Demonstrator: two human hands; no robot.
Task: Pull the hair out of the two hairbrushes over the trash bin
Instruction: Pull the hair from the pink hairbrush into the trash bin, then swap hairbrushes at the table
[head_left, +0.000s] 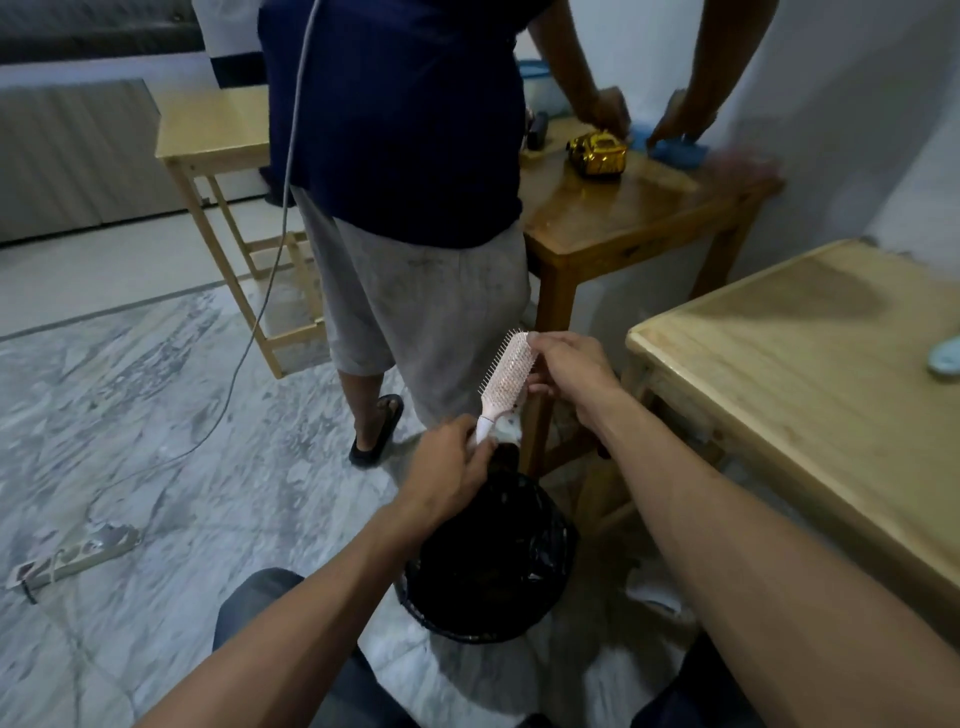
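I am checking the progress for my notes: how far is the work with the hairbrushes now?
Partly done, it seems. The pink hairbrush is held over the black-lined trash bin: the left hand grips its handle, the right hand holds its head. Its bristles look mostly clear, and a dark clump by the left hand may be pulled hair. The second brush is not clearly visible, so it probably remains.

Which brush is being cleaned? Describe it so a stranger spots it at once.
Find the black-lined bin on the marble floor. Just above it, both hands hold a brush: left hand on the handle, right hand at the tip. It is pale pink, with rows of pins.
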